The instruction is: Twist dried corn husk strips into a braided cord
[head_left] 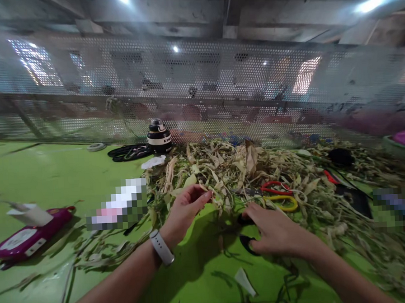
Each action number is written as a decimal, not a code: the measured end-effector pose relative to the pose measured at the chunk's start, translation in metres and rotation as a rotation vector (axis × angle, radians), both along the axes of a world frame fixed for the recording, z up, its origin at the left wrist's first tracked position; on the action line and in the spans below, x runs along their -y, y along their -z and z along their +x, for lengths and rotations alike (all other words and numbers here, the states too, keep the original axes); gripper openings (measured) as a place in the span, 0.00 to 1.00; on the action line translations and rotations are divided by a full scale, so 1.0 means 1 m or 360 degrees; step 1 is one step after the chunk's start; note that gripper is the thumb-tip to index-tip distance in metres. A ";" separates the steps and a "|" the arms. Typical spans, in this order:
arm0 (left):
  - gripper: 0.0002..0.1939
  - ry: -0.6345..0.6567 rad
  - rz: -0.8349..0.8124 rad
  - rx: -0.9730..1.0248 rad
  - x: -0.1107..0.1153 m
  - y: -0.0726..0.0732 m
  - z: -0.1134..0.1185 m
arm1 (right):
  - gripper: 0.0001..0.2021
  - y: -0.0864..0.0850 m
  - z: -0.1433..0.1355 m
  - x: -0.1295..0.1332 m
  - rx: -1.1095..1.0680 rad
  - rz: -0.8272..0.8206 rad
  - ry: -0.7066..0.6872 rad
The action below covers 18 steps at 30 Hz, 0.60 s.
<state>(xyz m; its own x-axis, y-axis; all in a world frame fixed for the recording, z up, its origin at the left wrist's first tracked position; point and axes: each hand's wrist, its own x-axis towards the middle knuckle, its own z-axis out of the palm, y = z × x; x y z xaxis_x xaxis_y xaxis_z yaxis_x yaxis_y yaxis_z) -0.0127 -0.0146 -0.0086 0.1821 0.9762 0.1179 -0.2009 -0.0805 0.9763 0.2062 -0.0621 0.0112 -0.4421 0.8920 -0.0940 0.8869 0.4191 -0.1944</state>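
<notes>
My left hand (pixel 191 204), with a white band on the wrist, pinches a pale plant stem at the front edge of a heap of dried plant matter (pixel 223 164). Just right of it, my right hand (pixel 269 229) has its thumb and fingers in the black handle loops (pixel 247 244) of a pair of scissors; their blades are hard to make out. Scissors with red and yellow handles (pixel 282 204) lie on the heap beyond my right hand. Some cut scraps (pixel 245 281) are on the green table in front.
A black bottle (pixel 159 138) stands at the back beside a black coiled item (pixel 129 152). At the left lie a magenta power bank (pixel 30 237) and a blurred-out phone-like object (pixel 119 205). A perforated metal screen (pixel 199 88) runs behind the table.
</notes>
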 end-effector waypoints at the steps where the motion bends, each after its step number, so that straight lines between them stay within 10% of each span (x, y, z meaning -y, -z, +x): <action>1: 0.12 0.0012 0.0005 0.0013 0.000 0.000 0.000 | 0.14 0.001 0.002 -0.001 0.0002 -0.0033 0.0002; 11: 0.17 -0.0143 0.0146 -0.0138 -0.003 0.002 0.000 | 0.08 -0.008 0.003 0.000 0.0003 -0.0150 0.0106; 18: 0.16 -0.0321 0.0166 -0.0096 -0.011 0.006 -0.004 | 0.11 -0.017 0.024 -0.011 -0.0822 -0.0680 0.0185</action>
